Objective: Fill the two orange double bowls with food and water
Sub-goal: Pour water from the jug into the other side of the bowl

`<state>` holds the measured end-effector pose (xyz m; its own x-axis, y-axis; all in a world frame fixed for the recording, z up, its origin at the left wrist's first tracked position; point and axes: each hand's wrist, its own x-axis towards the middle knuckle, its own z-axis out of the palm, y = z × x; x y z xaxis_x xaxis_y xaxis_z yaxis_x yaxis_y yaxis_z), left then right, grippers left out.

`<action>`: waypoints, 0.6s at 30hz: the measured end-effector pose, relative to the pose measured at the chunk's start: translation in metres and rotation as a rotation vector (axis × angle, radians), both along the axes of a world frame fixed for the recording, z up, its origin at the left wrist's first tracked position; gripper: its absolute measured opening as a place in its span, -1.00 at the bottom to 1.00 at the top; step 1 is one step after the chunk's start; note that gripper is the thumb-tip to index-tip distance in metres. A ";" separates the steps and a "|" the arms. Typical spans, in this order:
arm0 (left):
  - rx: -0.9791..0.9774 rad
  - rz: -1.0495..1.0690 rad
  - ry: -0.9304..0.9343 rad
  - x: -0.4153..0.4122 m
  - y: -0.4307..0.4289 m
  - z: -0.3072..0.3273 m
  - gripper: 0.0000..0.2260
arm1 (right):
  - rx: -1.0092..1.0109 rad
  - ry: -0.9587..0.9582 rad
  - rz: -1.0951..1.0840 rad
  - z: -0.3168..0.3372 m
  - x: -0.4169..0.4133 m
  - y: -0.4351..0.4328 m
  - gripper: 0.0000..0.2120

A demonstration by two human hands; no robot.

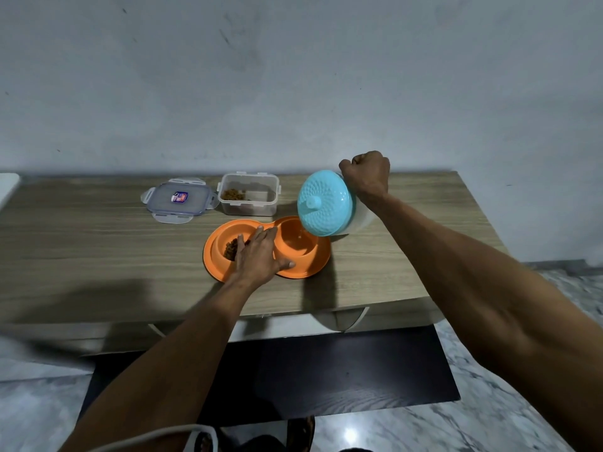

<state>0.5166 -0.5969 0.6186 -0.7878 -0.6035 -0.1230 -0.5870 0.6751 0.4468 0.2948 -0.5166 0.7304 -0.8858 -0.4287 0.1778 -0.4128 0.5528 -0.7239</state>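
An open food box [248, 198] and its lid [179, 200] lie far left of the orange double bowl [303, 256], whose long axis runs left-right on the worktop [81, 243]. The left hand [257, 256] presses flat and open on it; the right hand [367, 176], closed, tilts a blue-lidded jug [324, 203] over the right cup.

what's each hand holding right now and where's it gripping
The right hand holds the tilted blue-lidded jug from its far side; the exact grip is hidden. The left hand holds nothing, resting flat on the orange double bowl.
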 end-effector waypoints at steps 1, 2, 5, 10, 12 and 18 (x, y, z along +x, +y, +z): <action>0.001 0.001 -0.005 0.000 0.000 0.000 -0.14 | 0.010 0.011 0.005 0.001 0.000 0.000 -0.61; 0.000 0.004 -0.007 0.000 0.001 0.001 -0.14 | 0.020 0.021 0.009 0.001 0.001 0.000 -0.61; 0.003 0.010 -0.013 -0.001 0.001 0.001 -0.14 | 0.041 0.037 0.020 0.001 0.000 0.000 -0.62; 0.001 0.019 -0.017 -0.001 0.002 0.000 -0.14 | 0.046 0.042 0.020 0.001 -0.002 0.001 -0.64; 0.003 0.018 -0.019 -0.001 0.001 0.000 -0.14 | 0.044 0.047 0.021 0.002 -0.003 0.001 -0.63; 0.010 0.018 -0.023 -0.001 0.002 0.000 -0.14 | 0.036 0.058 0.027 0.003 -0.005 0.002 -0.63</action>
